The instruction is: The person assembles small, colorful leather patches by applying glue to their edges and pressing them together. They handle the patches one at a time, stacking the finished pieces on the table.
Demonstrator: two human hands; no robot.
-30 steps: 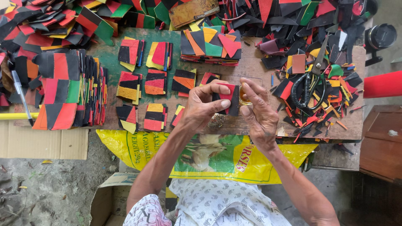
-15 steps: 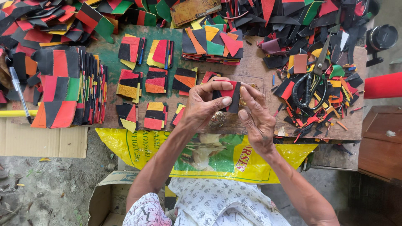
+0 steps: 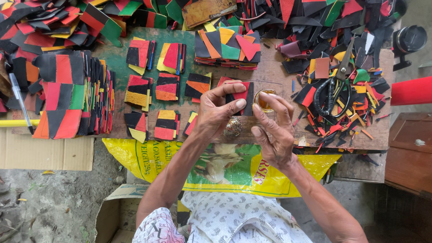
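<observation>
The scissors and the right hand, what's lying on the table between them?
In the head view, a small blue stick and bare wood lie between the scissors and the right hand.

worn wooden table (image 3: pixel 279 74) — dirt floor (image 3: pixel 49 202)

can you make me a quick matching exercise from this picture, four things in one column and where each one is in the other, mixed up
Things
1. scissors
2. pen
3. yellow sack
4. red and black piece

Places
A. hanging off the bench's near edge, under both wrists
B. pinched in the left hand, beside the right hand
C. among scraps right of the hands
D. far left, on the stacked pieces

Pairs: 1-C, 2-D, 3-A, 4-B
</observation>
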